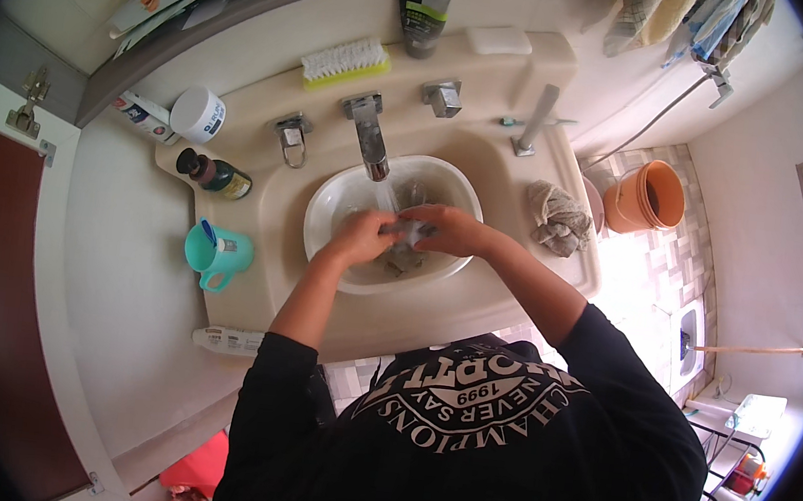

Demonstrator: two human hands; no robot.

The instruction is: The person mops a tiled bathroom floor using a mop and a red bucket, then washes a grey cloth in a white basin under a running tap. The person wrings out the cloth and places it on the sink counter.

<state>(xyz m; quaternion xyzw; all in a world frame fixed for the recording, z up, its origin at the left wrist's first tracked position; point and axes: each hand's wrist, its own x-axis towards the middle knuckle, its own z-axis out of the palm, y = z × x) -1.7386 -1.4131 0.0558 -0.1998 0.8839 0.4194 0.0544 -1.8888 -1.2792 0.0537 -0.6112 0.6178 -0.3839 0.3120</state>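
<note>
Water runs from the chrome faucet into a white oval basin that stands in the beige washbasin. Both hands are in the stream over the basin: my left hand with curled fingers, my right hand close beside it, fingers bent inward. A pale, wet thing lies between the fingertips, blurred by the water; its kind and which hand grips it are unclear. Grayish material, perhaps cloth, is in the water beneath the hands.
Behind the faucet lie a scrub brush, a dark tube and a soap bar. A turquoise mug and a pump bottle stand at left. At right are a crumpled cloth and, on the floor, an orange bucket.
</note>
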